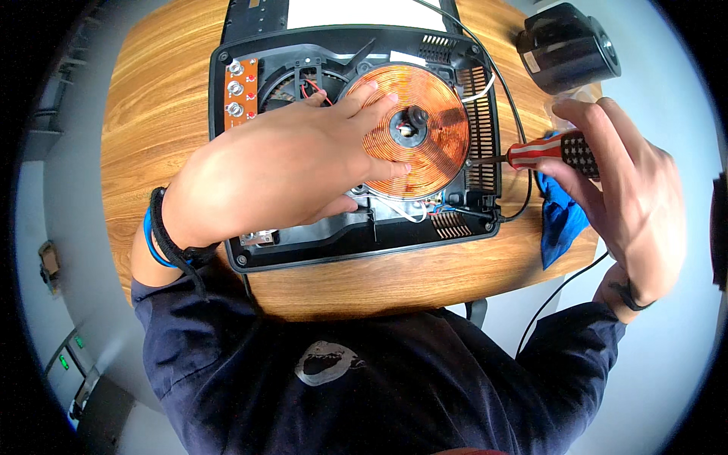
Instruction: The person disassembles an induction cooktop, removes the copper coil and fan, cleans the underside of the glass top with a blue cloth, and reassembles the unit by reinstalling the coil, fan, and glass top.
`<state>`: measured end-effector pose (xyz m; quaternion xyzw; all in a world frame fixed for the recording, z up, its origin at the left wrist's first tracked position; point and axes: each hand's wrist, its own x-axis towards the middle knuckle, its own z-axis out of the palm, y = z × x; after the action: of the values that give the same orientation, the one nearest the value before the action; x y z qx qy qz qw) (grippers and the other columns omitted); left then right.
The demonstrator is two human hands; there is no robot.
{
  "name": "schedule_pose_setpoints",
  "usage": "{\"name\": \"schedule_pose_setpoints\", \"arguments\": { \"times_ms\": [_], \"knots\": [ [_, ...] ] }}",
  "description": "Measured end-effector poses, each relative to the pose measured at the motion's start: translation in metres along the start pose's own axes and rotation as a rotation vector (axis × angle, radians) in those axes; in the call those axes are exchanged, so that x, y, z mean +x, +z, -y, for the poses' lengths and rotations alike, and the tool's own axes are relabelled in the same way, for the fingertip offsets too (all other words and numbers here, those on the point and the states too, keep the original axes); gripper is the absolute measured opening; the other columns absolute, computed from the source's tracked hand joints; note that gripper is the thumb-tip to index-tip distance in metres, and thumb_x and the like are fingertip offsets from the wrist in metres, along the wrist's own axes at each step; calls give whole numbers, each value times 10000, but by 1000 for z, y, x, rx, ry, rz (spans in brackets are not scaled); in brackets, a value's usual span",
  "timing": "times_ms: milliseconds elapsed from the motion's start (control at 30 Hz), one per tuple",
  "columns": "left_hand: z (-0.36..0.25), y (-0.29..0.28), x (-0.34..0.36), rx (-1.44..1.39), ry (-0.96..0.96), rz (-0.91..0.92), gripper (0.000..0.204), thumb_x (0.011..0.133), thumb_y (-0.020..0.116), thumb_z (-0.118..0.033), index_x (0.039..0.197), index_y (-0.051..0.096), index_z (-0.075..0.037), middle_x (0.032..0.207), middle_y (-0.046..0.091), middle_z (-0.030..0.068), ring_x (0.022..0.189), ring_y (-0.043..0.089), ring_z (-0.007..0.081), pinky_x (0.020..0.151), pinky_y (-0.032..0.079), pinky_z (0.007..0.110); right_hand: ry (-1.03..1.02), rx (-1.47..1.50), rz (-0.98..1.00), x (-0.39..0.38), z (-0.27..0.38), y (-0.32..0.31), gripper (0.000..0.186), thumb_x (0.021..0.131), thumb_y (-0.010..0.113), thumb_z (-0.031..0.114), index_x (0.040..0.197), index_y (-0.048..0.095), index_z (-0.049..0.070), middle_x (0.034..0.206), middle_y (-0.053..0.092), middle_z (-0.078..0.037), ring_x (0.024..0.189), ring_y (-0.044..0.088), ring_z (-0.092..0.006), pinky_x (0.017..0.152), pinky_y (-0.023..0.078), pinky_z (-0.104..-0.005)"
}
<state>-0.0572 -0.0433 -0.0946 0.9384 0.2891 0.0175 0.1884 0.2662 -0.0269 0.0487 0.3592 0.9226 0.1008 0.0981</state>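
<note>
An opened black appliance housing (pixel 356 250) holds a round copper coil (pixel 440 98), an orange button board (pixel 246 76) and a fan, partly hidden, with red wires. My left hand (pixel 299 163) lies over the housing with fingers spread, pressing or resting on the coil's left part. My right hand (pixel 629 178) grips a screwdriver (pixel 531 155) with a striped red-and-white handle and a starred end. Its shaft points left, with the tip at the coil's right edge, near a fixing point. White and black wires run around the coil.
The wooden table (pixel 341 284) has a black cylindrical appliance (pixel 565 49) at back right and a crumpled blue cloth (pixel 561 227) at right, partly behind my right hand. A white panel (pixel 356 14) lies beyond the housing. Black cables (pixel 523 129) cross the table's right side.
</note>
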Motion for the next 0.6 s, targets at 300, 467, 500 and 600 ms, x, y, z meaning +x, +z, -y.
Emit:
{"name": "schedule_pose_setpoints", "arguments": {
  "times_ms": [300,467,500,600],
  "knots": [
    [3,7,1,-12,20,-51,712,929,888,-209,1599,650,-250,1832,325,226,1697,306,483,1262,478,653,25,206,148,0,-7,-11,424,939,870,241,1258,675,43,1166,705,-144,986,825,-327,766,669,-420],
    [0,12,-1,17,-10,-61,690,932,884,-216,1586,667,-242,1821,342,238,1695,313,478,1254,482,659,50,123,215,4,3,-14,402,933,876,209,1234,669,42,1175,701,-146,1015,830,-337,768,684,-428],
    [1,12,-1,18,7,-73,686,930,885,-218,1582,672,-239,1816,351,242,1695,312,478,1253,483,660,12,132,200,4,4,-17,410,931,878,216,1237,668,41,1173,703,-143,1017,831,-336,770,688,-423],
    [4,14,0,15,39,-107,676,926,888,-224,1571,684,-232,1802,374,250,1695,311,479,1250,485,663,-111,166,149,6,8,-25,434,926,885,235,1247,665,41,1166,709,-131,1024,833,-332,777,701,-409]
  ]
}}
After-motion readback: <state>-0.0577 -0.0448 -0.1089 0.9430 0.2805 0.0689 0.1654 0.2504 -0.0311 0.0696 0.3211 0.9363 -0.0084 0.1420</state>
